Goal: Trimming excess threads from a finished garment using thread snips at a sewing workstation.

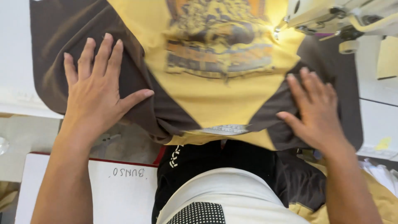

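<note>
Currently at the smoothing step: yellow-and-brown shirt [215, 95] lies spread on the white worktop [14, 62], right below the sewing machine [331, 18]. Left hand [97, 85] rests flat, fingers apart, on the left brown sleeve. Right hand [315, 110] is flat, fingers nearly together, on the right brown sleeve; neither clamps anything. My read: next move calls for even pressure from both palms to flatten the hem folds.

Yellow-and-brown printed shirt [215, 95], spread flat
</note>
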